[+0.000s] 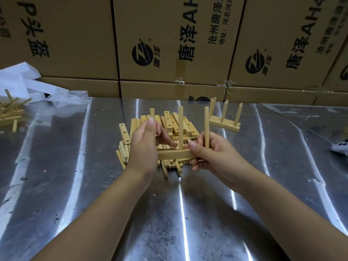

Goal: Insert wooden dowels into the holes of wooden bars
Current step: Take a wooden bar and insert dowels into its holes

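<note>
Bar (175, 154) held level just above a heap of loose dowels (170, 164) and drilled bars (178, 123) on the bench (75, 166). Left grip (145, 146) pinched on the leftmost upright dowel (152, 113); right grip (211, 154) clamped round the bar's right end, beside two more dowels (180, 127) standing in it.

The left hand (144, 147) is pinching one dowel (152, 113) upright; the right hand (211, 154) is gripping a wooden bar (174, 154) — two dowels (180, 127) standing in it.

- The left hand (145, 147) is up, thumb and fingers pinching a dowel (152, 113).
- The right hand (211, 155) curls round the bar (175, 153).
- Both bare arms reach forward.
</note>
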